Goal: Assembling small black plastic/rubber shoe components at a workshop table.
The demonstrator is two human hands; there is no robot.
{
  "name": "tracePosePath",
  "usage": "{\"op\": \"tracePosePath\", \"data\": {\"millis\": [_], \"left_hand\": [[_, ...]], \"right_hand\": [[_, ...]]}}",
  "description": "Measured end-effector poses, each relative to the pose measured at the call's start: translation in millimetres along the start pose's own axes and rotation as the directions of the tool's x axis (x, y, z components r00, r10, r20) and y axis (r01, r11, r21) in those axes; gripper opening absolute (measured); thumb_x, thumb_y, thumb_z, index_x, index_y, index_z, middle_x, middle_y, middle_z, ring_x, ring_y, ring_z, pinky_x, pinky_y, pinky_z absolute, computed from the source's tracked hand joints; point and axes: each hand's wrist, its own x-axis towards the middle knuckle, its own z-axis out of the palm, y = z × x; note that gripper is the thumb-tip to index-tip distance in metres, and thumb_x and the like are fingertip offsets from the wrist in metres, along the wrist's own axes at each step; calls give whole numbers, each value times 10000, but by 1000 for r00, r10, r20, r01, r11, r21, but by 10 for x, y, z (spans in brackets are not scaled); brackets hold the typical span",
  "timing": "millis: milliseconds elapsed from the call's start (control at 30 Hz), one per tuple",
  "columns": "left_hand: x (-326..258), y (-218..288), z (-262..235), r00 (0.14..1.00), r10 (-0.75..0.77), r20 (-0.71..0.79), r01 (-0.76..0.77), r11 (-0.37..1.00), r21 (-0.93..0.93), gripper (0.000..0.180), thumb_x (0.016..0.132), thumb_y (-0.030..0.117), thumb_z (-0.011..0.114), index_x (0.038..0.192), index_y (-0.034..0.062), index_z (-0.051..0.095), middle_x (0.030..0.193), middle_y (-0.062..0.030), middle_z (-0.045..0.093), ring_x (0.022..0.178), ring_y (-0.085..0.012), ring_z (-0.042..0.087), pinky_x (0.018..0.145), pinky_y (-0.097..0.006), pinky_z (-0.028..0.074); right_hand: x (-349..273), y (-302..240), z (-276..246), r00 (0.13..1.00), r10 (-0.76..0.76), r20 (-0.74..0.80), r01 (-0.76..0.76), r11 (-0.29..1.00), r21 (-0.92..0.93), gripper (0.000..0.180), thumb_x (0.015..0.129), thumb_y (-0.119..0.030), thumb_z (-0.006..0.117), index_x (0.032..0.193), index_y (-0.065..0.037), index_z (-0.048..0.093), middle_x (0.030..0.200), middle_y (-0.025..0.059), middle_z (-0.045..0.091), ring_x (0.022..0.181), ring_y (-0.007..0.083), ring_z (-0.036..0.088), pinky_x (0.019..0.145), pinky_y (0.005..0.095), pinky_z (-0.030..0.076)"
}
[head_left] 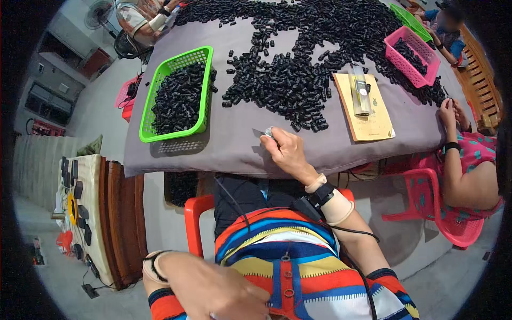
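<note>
My right hand [288, 153] rests at the near edge of the grey cloth-covered table [229, 128], fingers closed round a small knife [259, 132]. Its short pointed blade sticks out to the left, with a silvery part by the fingertips. My left hand [216, 288] is held low in front of my striped shirt, bent toward my chest. Motion smears its fingers, and whatever they may hold is hidden. Just beyond the right hand lies a wide heap of small black ribbed plastic pieces [282, 85].
A green basket [205, 90] of black pieces stands at left. At right lie a yellow notebook [373, 125] and a clear case [361, 98], near a pink basket [426, 77]. Other people sit around the table. A red chair [197, 205] is under me; a cable crosses my right arm.
</note>
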Motion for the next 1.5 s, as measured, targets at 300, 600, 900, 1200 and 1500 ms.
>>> {"op": "tracePosePath", "data": {"millis": [300, 600, 900, 1200, 1500], "left_hand": [[-627, -1080, -836, -98, -215, -972, 640, 734, -227, 182, 830, 109, 577, 977, 12, 621, 743, 21, 577, 643, -53, 473, 579, -211, 407], [-1160, -1808, -1363, -75, 152, -986, 993, 100, -60, 141, 762, 28, 551, 902, 12, 555, 912, -168, 536, 834, -364, 546, 707, -430, 449], [-1354, -1972, -1597, -129, 183, -975, 983, 152, -102, 204, 724, 30, 612, 911, 12, 532, 911, -182, 521, 833, -373, 536, 702, -436, 438], [-1355, -1982, -1645, -224, 122, -967, 938, 296, -180, 159, 725, 81, 594, 827, -16, 520, 777, -244, 570, 796, -419, 549, 717, -491, 434], [-1234, -1922, -1464, -224, 117, -967, 959, 203, -198, 201, 735, 44, 487, 930, 2, 512, 897, -271, 533, 844, -446, 537, 755, -491, 439]], "right_hand": [[62, 81, 46, 984, 175, -26, -170, 976, 136, 289, 855, -207, 565, 659, -20, 465, 582, 151, 514, 511, 310, 505, 463, 376, 359], [26, 68, -6, 993, 114, -8, -112, 984, 137, 267, 848, -229, 577, 693, -28, 495, 600, 146, 526, 529, 318, 524, 474, 380, 380], [26, 65, -24, 996, 89, -12, -87, 989, 123, 255, 838, -222, 585, 696, -26, 504, 611, 150, 533, 552, 331, 533, 479, 389, 382], [0, 68, -24, 997, 79, -9, -78, 992, 102, 253, 840, -231, 581, 709, -29, 502, 618, 156, 529, 564, 346, 530, 487, 401, 384], [15, 82, -21, 997, 80, -17, -77, 991, 109, 274, 843, -254, 579, 708, -31, 496, 618, 160, 526, 571, 353, 529, 486, 405, 384]]}}
